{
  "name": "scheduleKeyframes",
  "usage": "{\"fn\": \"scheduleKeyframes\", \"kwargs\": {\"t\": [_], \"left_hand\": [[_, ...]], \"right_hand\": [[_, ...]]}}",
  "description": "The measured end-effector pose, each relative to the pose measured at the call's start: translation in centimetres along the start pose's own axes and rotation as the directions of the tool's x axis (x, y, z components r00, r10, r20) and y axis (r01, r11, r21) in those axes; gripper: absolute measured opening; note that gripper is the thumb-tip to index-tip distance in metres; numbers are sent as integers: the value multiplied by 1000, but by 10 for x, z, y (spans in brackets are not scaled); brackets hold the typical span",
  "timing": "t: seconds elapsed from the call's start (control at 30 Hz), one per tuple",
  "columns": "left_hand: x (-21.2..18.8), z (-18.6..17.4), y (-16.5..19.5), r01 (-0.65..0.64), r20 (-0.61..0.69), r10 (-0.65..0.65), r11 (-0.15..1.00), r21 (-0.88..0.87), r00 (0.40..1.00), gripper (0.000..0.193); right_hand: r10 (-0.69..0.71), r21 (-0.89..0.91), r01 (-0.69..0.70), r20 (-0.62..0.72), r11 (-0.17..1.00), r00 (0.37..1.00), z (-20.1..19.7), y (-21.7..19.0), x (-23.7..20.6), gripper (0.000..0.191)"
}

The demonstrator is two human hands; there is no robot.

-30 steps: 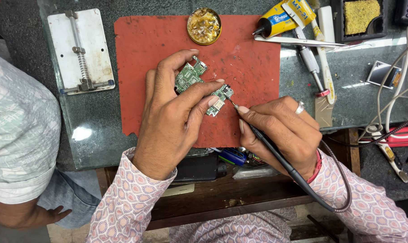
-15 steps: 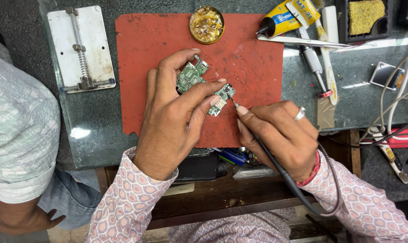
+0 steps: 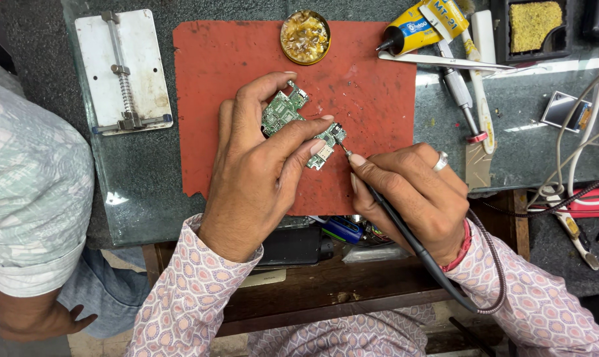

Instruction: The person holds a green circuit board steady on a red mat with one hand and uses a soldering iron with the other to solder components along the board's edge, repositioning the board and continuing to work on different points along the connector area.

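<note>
Left hand (image 3: pixel 260 175) pinches green circuit board (image 3: pixel 293 119) flat on red mat (image 3: pixel 372 99), mid worktop. Right hand (image 3: pixel 415 195) grips soldering iron (image 3: pixel 405 231), tip touching board's right end.

I see bare red mat (image 3: pixel 365 86) open to the right of my left hand (image 3: pixel 260 172). Far side is blocked by the round tin (image 3: pixel 305 36); tools and a glue tube (image 3: pixel 422 26) crowd the right; a metal holder (image 3: pixel 124 69) sits left.
</note>
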State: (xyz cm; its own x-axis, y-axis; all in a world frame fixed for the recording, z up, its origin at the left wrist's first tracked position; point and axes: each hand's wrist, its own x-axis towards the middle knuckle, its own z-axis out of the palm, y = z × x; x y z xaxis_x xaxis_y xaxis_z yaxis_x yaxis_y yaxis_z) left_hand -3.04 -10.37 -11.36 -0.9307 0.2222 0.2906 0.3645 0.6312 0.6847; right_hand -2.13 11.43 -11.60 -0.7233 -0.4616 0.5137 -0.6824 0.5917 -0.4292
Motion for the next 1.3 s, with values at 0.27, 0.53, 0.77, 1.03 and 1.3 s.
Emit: {"fn": "scheduleKeyframes", "kwargs": {"t": [0.27, 0.53, 0.77, 1.03, 1.3], "left_hand": [[1, 0, 1, 18, 11, -18, 1000, -4, 1000, 27], [0, 1, 0, 17, 6, -17, 1000, 0, 1000, 27], [1, 1, -1, 6, -5, -6, 1000, -2, 1000, 28], [5, 1, -1, -4, -3, 4, 1000, 16, 1000, 28], [1, 2, -1, 2, -13, -2, 1000, 11, 1000, 26]], "right_hand": [[-5, 30, 6, -14, 1000, 1000, 0, 1, 0, 23], [0, 18, 0, 8, 1000, 1000, -1, 1, 0, 25], [-52, -23, 52, -11, 998, 999, 3, 2, 1, 24], [-42, 21, 43, -43, 999, 998, 4, 5, 3, 23], [-26, 9, 26, -16, 1000, 1000, 3, 3, 2, 25]]}}
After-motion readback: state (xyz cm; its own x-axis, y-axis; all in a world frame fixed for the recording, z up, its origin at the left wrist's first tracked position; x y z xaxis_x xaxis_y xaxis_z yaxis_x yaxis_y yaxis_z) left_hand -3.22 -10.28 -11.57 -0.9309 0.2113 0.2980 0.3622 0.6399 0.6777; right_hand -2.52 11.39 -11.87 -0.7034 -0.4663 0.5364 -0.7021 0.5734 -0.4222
